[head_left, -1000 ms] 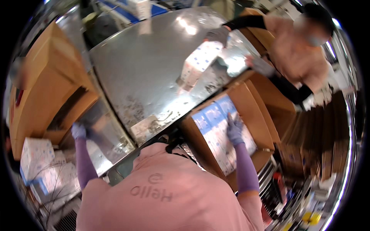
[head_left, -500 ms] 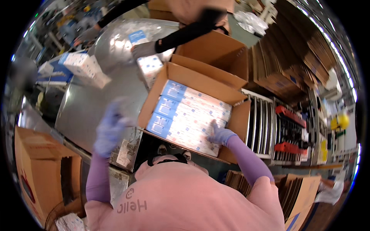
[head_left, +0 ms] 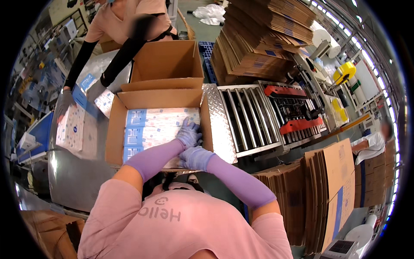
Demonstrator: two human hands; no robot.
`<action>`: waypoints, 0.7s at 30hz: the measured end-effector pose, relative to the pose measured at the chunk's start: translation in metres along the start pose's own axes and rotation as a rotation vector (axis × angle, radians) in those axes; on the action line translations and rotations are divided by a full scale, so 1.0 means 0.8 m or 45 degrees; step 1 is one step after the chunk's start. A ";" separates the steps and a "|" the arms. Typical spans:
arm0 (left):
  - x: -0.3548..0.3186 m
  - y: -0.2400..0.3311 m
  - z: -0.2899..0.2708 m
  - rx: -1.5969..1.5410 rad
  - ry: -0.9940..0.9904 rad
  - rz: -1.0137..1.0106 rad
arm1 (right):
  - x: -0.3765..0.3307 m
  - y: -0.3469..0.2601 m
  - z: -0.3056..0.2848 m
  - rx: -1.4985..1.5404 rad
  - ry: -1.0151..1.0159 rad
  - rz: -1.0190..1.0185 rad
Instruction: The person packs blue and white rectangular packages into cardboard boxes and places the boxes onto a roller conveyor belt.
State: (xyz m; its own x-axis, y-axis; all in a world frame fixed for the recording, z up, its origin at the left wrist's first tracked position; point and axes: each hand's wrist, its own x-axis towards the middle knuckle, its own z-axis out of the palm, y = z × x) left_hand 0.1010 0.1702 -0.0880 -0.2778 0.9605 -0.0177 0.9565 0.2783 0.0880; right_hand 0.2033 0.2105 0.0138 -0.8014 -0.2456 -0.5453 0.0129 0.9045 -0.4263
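Note:
An open cardboard box (head_left: 115, 134) stands in front of me, filled with white packs (head_left: 166, 116) that have blue ends and small printed flowers. My left hand (head_left: 189, 134), in a pale purple glove, lies on the packs' right part with fingers stretched out. Just nearer to me, my right hand (head_left: 196, 159), gloved alike, rests at the near right corner of the packs, its fingers pointing left and apart from any grip. The two hands touch or overlap by the left wrist. The nearest row of packs is partly hidden under my left forearm.
Behind my box stands another open carton (head_left: 168, 62). A co-worker in black sleeves handles packs (head_left: 71, 129) on the metal table (head_left: 64, 172) at left. Rightward lies a roller conveyor (head_left: 250, 121) with a red-railed machine (head_left: 297, 108). Flattened cartons (head_left: 258, 47) are stacked behind.
My left hand has come from the table left of the box onto the packs beside my right hand. My view has turned right. The co-worker's hand now rests on packs at the left.

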 end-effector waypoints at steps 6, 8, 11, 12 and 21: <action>-0.019 -0.049 0.034 -0.334 -0.027 -0.058 | -0.061 -0.015 -0.105 0.092 0.782 0.499; -0.018 -0.034 -0.025 -0.327 0.231 -0.237 | -0.021 0.088 -0.064 0.404 0.732 0.510; -0.101 -0.092 -0.134 0.094 0.454 -0.215 | -0.040 0.121 -0.041 0.698 0.837 0.419; -0.125 -0.104 -0.172 0.107 0.334 -0.434 | -0.053 0.129 -0.035 0.745 0.814 0.395; -0.226 -0.078 -0.104 -0.649 -0.566 -0.277 | -0.003 0.081 -0.041 0.740 0.214 0.389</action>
State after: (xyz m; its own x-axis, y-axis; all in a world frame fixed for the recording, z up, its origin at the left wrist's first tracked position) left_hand 0.0839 -0.0215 -0.0077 -0.2914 0.8258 -0.4829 0.6923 0.5304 0.4893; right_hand 0.1864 0.2812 0.0114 -0.7922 0.0913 -0.6034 0.5352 0.5789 -0.6152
